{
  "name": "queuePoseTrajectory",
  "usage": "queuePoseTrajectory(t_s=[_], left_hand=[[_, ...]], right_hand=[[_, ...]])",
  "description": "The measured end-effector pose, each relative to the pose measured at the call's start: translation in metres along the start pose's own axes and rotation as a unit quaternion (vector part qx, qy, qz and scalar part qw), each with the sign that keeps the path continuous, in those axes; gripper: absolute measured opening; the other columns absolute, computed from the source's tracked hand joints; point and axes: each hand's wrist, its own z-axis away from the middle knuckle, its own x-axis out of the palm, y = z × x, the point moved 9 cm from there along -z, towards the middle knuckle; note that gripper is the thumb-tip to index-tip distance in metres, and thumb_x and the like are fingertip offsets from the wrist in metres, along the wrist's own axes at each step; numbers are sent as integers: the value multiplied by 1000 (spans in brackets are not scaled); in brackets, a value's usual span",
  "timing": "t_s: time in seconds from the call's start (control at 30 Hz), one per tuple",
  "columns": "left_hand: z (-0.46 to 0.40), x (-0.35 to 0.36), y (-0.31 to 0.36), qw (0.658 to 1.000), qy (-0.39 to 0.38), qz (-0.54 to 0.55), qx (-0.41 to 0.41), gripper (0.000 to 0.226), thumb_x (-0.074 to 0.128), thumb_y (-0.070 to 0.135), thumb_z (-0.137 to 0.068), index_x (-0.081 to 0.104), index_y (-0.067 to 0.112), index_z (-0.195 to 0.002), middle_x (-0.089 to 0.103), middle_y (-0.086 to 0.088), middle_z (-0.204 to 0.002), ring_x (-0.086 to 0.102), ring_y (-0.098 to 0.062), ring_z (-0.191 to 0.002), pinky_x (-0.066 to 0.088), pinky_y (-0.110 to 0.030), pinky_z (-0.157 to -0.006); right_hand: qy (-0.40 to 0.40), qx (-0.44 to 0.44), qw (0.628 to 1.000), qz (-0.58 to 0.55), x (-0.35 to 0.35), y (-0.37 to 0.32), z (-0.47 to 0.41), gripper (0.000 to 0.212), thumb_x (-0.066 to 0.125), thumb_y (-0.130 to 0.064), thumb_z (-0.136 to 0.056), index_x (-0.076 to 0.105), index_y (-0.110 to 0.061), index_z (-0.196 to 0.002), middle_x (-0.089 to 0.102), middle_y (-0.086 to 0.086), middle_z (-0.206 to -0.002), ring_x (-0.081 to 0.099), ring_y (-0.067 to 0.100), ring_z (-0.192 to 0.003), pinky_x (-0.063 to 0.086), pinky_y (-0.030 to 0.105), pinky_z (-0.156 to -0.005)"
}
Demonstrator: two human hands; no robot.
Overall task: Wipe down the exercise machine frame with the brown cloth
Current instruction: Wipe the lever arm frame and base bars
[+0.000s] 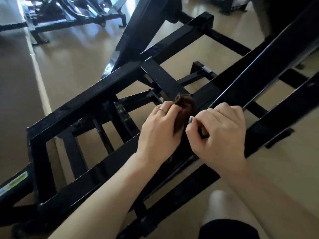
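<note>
Tan floor (72,54) is seen beneath everything, with a pale stripe (37,69) running along it. Black exercise machine frame (86,95) is spread across the view, its square tubes crossing at angles; a second machine (72,16) is seen far upper left. Both forearms are reached over a frame bar. Left hand (159,128) is curled round the brown cloth (185,107), bunched against a bar at centre. Right hand (222,130) is held just beside the cloth, fingers curled, thumb tip at the cloth's edge; whether it pinches cannot be told. A ring (162,110) is worn on the left hand.
</note>
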Motion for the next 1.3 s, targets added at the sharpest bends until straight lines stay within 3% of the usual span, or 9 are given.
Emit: queuePoseTrajectory(t_s=[0.2,0.3,0.4,0.6,0.8,0.9,1.0,1.07,1.3], left_hand=[[33,-16,-17,993,-45,25,102,31,65,22,-94,67,16,-124,61,2,-129,54,-17,-125,41,-22,-103],[50,-23,-33,988,-76,51,126,32,63,23,-95,68,12,-125,61,-1,-134,54,-21,-129,48,-34,-108],[48,-24,-40,987,-77,59,131,33,68,21,-92,69,10,-124,64,-5,-134,55,-26,-132,50,-43,-109],[-9,-3,-18,982,-107,68,140,36,60,24,-97,67,13,-130,58,-4,-145,42,-25,-146,32,-40,-123],[-111,44,32,968,-146,5,205,35,61,30,-97,61,18,-130,57,-1,-144,48,-24,-136,41,-42,-113],[-148,65,63,962,-153,28,225,33,60,27,-98,58,18,-130,57,0,-137,56,-26,-121,52,-44,-92],[-179,89,91,958,-153,23,243,31,57,28,-101,55,17,-130,56,-1,-135,58,-26,-115,47,-38,-80],[-204,102,110,956,-160,26,246,31,55,31,-102,55,18,-131,55,-1,-134,57,-27,-116,43,-36,-79],[-232,113,124,951,-191,33,240,34,52,35,-104,54,19,-135,56,-3,-132,57,-27,-116,50,-43,-89]], right_hand=[[-1,30,991,129,18,-13,-5,35,53,-32,-98,55,-17,-66,53,-6,-58,45,17,-67,32,37,-75],[3,56,979,198,25,-14,-8,35,54,-34,-96,50,-20,-65,50,-6,-56,40,17,-67,31,37,-73],[-7,62,973,221,29,-13,-6,33,56,-32,-94,46,-20,-66,49,-6,-57,40,18,-68,31,38,-73],[-8,84,975,208,25,-12,-8,39,49,-31,-102,50,-18,-66,54,-4,-61,37,15,-69,32,38,-73],[22,87,987,136,22,-6,0,41,43,-26,-104,54,-17,-66,53,-5,-63,36,15,-68,30,37,-75],[39,85,990,106,20,-6,1,36,47,-23,-101,51,-17,-66,52,-6,-64,35,15,-68,28,34,-75],[35,78,991,107,20,-7,1,33,52,-24,-99,52,-19,-66,52,-6,-66,35,15,-69,28,33,-74],[24,81,989,121,23,-8,1,31,54,-27,-100,53,-20,-69,53,-7,-68,37,15,-71,28,32,-76],[18,90,983,158,24,-8,0,30,56,-28,-101,52,-21,-72,52,-9,-68,39,14,-74,30,30,-78]])
